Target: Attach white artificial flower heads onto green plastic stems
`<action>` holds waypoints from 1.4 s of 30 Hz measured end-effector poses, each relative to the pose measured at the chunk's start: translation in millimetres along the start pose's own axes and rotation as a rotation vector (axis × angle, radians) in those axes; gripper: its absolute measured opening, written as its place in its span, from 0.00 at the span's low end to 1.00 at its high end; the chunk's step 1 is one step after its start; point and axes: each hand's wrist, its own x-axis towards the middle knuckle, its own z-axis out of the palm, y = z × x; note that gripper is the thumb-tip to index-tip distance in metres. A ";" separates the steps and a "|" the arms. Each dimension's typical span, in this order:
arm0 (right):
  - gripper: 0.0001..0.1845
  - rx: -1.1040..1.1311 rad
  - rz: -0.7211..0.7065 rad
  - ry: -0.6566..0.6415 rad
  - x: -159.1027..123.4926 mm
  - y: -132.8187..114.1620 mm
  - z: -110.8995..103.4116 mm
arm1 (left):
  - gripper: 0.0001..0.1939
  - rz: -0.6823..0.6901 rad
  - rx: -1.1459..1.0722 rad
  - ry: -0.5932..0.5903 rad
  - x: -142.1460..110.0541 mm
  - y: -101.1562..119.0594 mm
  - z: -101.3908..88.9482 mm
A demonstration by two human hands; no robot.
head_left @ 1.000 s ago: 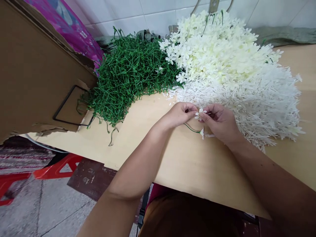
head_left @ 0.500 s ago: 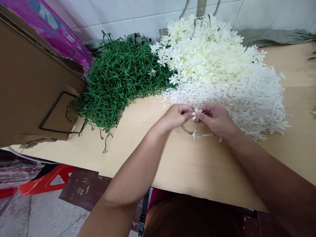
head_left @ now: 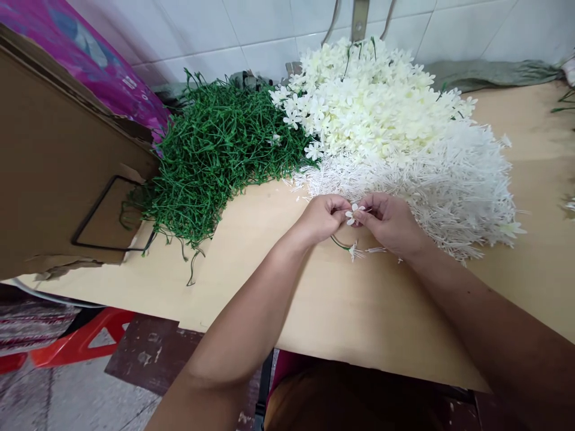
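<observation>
My left hand [head_left: 322,216] and my right hand [head_left: 392,222] meet over the pale wooden table [head_left: 314,299], both pinched on one small white plastic flower [head_left: 353,213]. A thin green stem [head_left: 339,242] curves down from my left hand, ending in a second small flower [head_left: 356,251] that lies on the table. Just behind my hands is a heap of thin white stamen pieces [head_left: 449,185]. Farther back lies a pile of cream flowers [head_left: 372,102], and to the left a pile of green stems [head_left: 211,155].
A large brown cardboard box [head_left: 58,161] with a magenta bag [head_left: 90,54] on it stands at the left. A white tiled wall [head_left: 251,30] backs the table. A red plastic stool [head_left: 76,344] is on the floor below left. Grey-green cloth [head_left: 489,72] lies at the back right.
My hands have stayed together on the flower, with only small finger movements. The camera has shifted a little, so everything sits slightly lower and to the left.
</observation>
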 end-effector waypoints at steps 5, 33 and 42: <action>0.20 0.100 0.005 -0.027 0.8 -3.0 -5.5 | 0.07 0.051 -0.056 0.021 -0.1 -4.4 3.2; 0.19 0.332 0.124 -0.116 1.6 -7.3 -20.8 | 0.18 0.118 -0.108 -0.196 -3.6 -3.3 -3.1; 0.17 0.403 0.117 -0.160 1.8 -3.4 -23.3 | 0.21 0.131 -0.172 -0.188 -2.4 -6.3 3.0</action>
